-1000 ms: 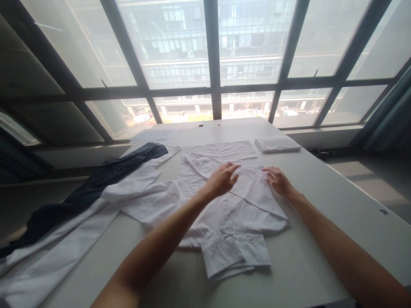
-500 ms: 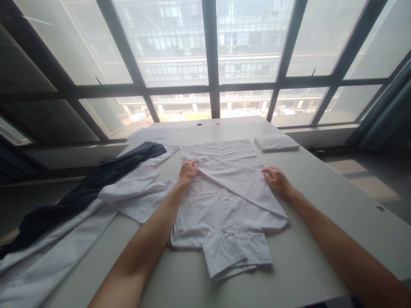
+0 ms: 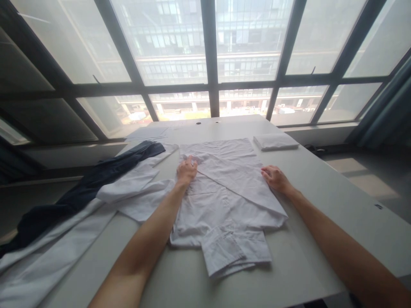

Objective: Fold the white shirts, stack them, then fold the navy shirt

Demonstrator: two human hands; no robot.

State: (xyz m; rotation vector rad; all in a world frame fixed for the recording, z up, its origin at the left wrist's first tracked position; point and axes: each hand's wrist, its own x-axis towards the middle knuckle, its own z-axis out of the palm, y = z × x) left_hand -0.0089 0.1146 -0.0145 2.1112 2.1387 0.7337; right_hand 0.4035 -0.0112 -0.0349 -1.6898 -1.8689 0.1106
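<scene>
A white button-up shirt [image 3: 221, 205] lies partly folded on the white table, its collar toward me and one side folded slantwise across its body. My left hand [image 3: 187, 171] rests on the shirt's left part, thumb and fingers apart, palm down. At the right edge of the shirt is my right hand [image 3: 275, 179], its fingers bent together on the cloth's border; the fingertips are only partly visible.
To the left, more white garments [image 3: 138, 184] and a dark navy garment [image 3: 105, 171] drape over the table edge. A folded white cloth [image 3: 275, 142] sits at the back right. Paper sheets [image 3: 147, 132] lie at the back left. Windows [image 3: 176, 42] rise behind the white table [image 3: 308, 256].
My left hand has loosened its fingers from the cloth and shifted slightly left. My right hand stays at the shirt's right edge. The shirt lies about the same.
</scene>
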